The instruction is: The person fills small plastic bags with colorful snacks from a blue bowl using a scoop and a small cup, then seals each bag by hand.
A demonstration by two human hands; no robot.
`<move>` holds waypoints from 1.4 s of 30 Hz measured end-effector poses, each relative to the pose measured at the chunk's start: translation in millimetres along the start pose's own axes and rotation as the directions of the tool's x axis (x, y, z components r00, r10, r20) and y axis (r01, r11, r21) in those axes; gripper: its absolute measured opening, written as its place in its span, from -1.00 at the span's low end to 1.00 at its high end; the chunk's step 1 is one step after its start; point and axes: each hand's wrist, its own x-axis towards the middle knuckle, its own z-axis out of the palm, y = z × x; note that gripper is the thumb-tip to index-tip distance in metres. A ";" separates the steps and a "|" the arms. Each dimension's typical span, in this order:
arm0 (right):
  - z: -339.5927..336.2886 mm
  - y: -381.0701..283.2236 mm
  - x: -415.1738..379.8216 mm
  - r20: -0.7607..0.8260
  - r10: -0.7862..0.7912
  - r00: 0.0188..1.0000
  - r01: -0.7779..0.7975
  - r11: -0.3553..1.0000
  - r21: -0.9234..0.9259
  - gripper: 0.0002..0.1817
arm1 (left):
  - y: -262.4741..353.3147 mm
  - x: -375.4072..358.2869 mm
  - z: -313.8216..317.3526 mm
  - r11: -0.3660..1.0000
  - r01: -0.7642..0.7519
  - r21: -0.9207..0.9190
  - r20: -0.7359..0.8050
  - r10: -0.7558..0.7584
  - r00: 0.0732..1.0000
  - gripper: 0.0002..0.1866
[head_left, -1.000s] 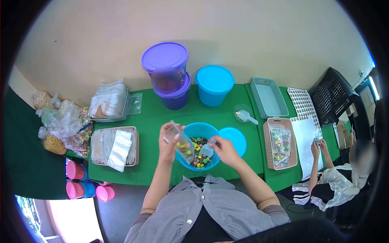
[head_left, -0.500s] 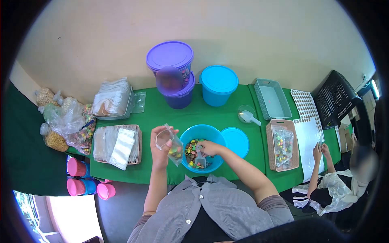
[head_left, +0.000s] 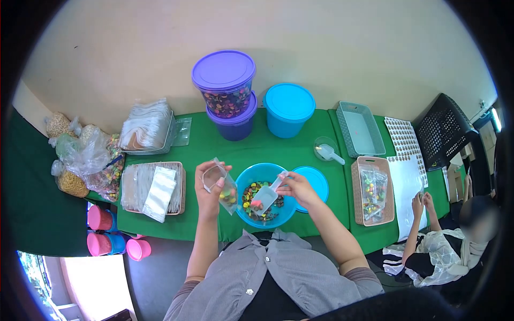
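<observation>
My left hand (head_left: pixel 208 187) is closed on a clear plastic bag (head_left: pixel 227 196), its mouth held wide and colourful pieces in its lower part. The bag hangs by the left rim of a blue bowl (head_left: pixel 289 213) of coloured pieces (head_left: pixel 248 198). With closed fingers, my right hand (head_left: pixel 294 188) grips the handle of a clear scoop (head_left: pixel 264 198), which is over the bowl with a few pieces in it. Behind my right hand lies a round blue lid (head_left: pixel 317 181).
Lidded purple tubs (head_left: pixel 224 72) and a blue tub (head_left: pixel 289 109) stand at the back. Left are a basket of empty bags (head_left: pixel 183 195) and bulk bags (head_left: pixel 91 155). Right are a basket of filled bags (head_left: pixel 360 211), a small scoop (head_left: pixel 335 156) and a co-worker (head_left: pixel 447 246).
My right hand has lifted the scoop out of the pieces and turned it, its handle now pointing up and right. The bag in my left hand has moved slightly left.
</observation>
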 end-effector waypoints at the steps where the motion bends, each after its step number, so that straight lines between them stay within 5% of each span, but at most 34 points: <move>1: -0.8 -7.4 -8.0 -0.002 0.001 1.000 -0.001 1.000 0.000 -0.72 | -1.1 0.3 -0.1 1.000 0.002 -0.001 0.000 -0.002 1.000 -0.39; 8: 6.0 -84.8 -70.7 -0.256 -0.382 0.888 0.414 0.906 0.084 -0.78 | -16.1 -8.8 22.8 0.996 -0.030 0.085 0.129 0.019 0.991 -0.41; 10: 16.9 -102.5 -90.1 -0.318 -0.467 0.825 0.504 0.863 0.043 -0.79 | -17.6 -12.8 32.1 0.916 -0.204 0.346 0.310 0.094 0.946 -0.37; 12: 28.7 -113.9 -103.4 -0.387 -0.586 0.712 0.602 0.793 -0.092 -0.79 | -16.9 -15.4 45.7 0.851 -0.295 0.434 0.381 0.123 0.916 -0.35; 14: 43.3 -114.3 -113.7 -0.372 -0.611 0.698 0.620 0.777 -0.113 -0.78 | -19.1 -20.6 57.7 0.771 -0.385 0.508 0.449 0.145 0.882 -0.34; 18: 66.3 -83.1 -136.2 -0.258 -0.791 0.555 0.723 0.612 -0.321 -0.70 | -25.2 -34.2 67.3 0.840 -0.283 0.463 0.431 0.065 0.900 -0.33; 20: 66.5 -76.3 -149.0 0.129 -0.930 0.345 0.671 0.148 -0.727 -0.63 | -27.6 -36.2 66.5 0.885 -0.218 0.411 0.420 0.028 0.907 -0.32; 21: 67.0 -77.7 -153.6 0.131 -0.929 0.345 0.672 0.148 -0.725 -0.63 | -27.6 -36.8 65.0 0.884 -0.218 0.413 0.418 0.029 0.908 -0.32; 23: 67.3 -82.1 -160.3 0.273 -0.955 0.115 0.743 -0.099 -0.662 -0.65 | -27.5 -35.6 61.1 0.936 -0.109 0.334 0.400 -0.036 0.916 -0.36; 24: 64.9 -80.0 -155.7 0.276 -0.954 0.115 0.744 -0.101 -0.660 -0.65 | -28.2 -33.7 59.0 0.936 -0.110 0.333 0.398 -0.034 0.917 -0.36; 26: 60.3 -73.7 -142.5 0.030 -0.996 0.090 0.703 0.042 -0.710 -0.73 | -27.8 -29.1 54.5 0.984 0.002 0.179 0.287 -0.054 0.956 -0.43; 27: 63.4 -80.4 -137.6 0.023 -0.987 0.159 0.530 0.066 -0.846 -0.81 | -25.6 -28.4 52.9 0.984 -0.002 0.177 0.287 -0.049 0.957 -0.43; 28: 63.2 -80.7 -128.4 0.027 -0.988 0.154 0.533 0.060 -0.844 -0.81 | -22.4 -26.3 52.0 0.993 -0.040 0.114 0.152 0.022 0.988 -0.41; 30: 53.4 -67.5 -96.7 0.023 -0.785 0.619 0.418 0.304 -0.856 -0.83 | -16.5 -21.1 43.2 0.994 -0.095 0.054 0.012 0.095 0.995 -0.36; 32: 37.3 -29.8 -65.0 0.038 -0.539 0.842 0.237 0.307 -0.922 -0.79 | -10.6 -18.5 26.5 0.975 -0.069 0.212 -0.049 0.081 0.996 -0.37; 33: 32.8 -15.1 -52.8 0.036 -0.545 0.838 0.239 0.307 -0.921 -0.79 | 0.3 -15.0 32.1 0.960 -0.132 0.248 -0.141 0.171 0.975 -0.46; 35: 28.0 7.3 -35.7 0.187 -0.195 0.963 0.219 0.157 -0.963 -0.77 | -3.1 -12.7 21.5 0.960 -0.102 0.260 -0.142 0.143 0.980 -0.51; 36: 26.9 15.3 -32.2 0.190 -0.199 0.961 0.223 0.158 -0.962 -0.77 | -2.3 -12.8 17.4 0.960 -0.067 0.272 -0.149 0.111 0.983 -0.55; 38: 29.9 24.5 -29.5 0.231 -0.089 0.969 0.216 -0.153 -0.964 -0.75 | 0.3 -18.4 19.4 0.974 0.006 0.224 -0.199 0.040 0.979 -0.66; 39: 32.6 22.7 -28.8 0.234 -0.094 0.968 0.218 -0.152 -0.964 -0.75 | 1.3 -20.5 22.1 0.983 0.080 0.167 -0.247 -0.037 0.968 -0.76; 41: 39.4 14.2 -32.5 0.261 -0.416 0.871 0.324 0.086 -0.942 -0.70 | -3.8 -24.9 24.1 0.978 0.067 0.196 -0.229 -0.021 0.973 -0.77; 42: 49.7 1.5 -40.2 0.261 -0.419 0.870 0.323 0.084 -0.943 -0.70 | -7.1 -27.6 26.0 0.973 0.062 0.223 -0.214 -0.013 0.977 -0.78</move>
